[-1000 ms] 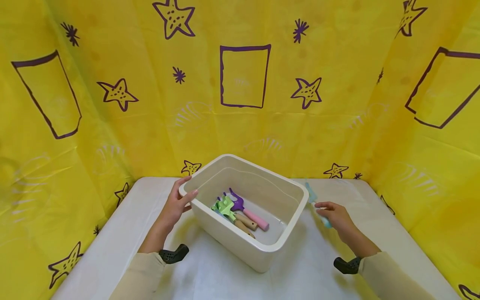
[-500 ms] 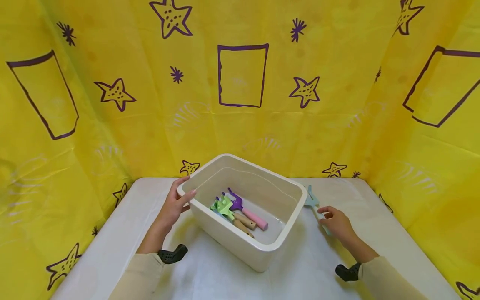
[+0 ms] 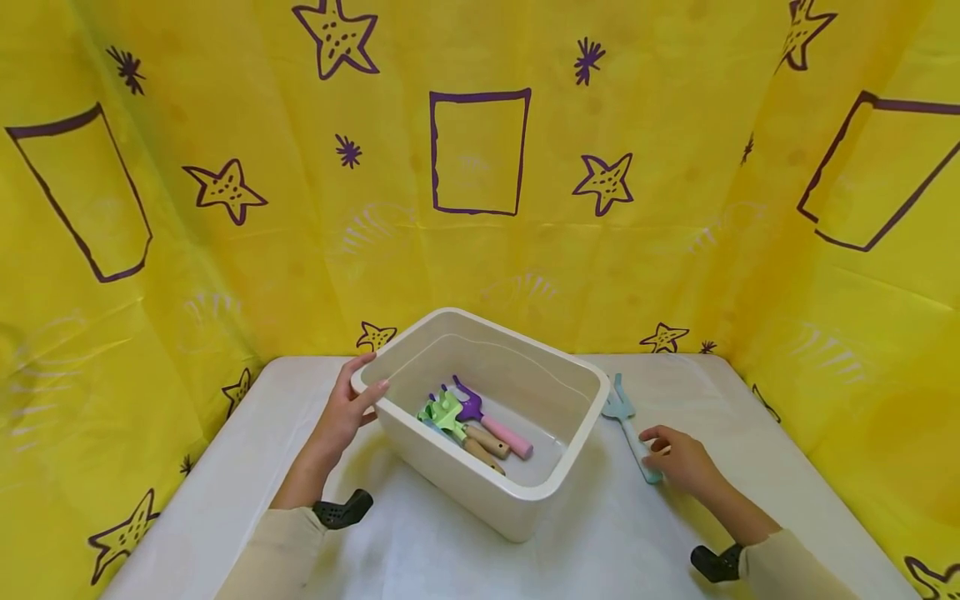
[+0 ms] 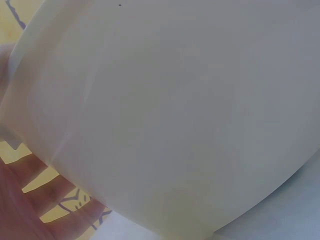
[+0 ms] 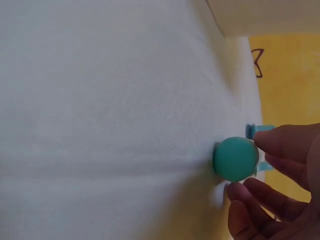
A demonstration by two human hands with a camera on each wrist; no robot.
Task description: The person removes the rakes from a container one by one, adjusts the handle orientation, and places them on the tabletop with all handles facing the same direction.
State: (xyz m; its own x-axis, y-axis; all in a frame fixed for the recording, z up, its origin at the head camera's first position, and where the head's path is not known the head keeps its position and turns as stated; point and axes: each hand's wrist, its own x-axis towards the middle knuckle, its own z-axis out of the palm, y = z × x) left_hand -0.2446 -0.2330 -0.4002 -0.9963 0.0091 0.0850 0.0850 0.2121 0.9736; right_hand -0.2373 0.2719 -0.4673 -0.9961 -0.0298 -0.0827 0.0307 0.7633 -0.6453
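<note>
My left hand (image 3: 341,421) grips the near-left corner of a cream plastic bin (image 3: 480,508), thumb over the rim and fingers outside. In the left wrist view, the bin's wall (image 4: 175,115) fills most of the picture, with the fingers (image 4: 75,220) along its edge. A light blue toy garden fork (image 3: 636,446) lies on the table right of the bin, tines toward the back. Beside its handle is my right hand (image 3: 686,467), fingers loosely bent. The right wrist view has the round teal handle end (image 5: 235,159) between thumb and fingers, not visibly squeezed.
Inside the bin lie a purple hand rake with a pink handle (image 3: 506,435), a green garden tool (image 3: 446,412) and wooden handles (image 3: 480,454). White cloth (image 3: 600,542) covers the table. Yellow printed curtains (image 3: 480,250) enclose the back and sides.
The light blue fork has come down flat on the table, turned slightly. My right hand has loosened from it and shifted a little right and toward me. The left hand stays on the bin.
</note>
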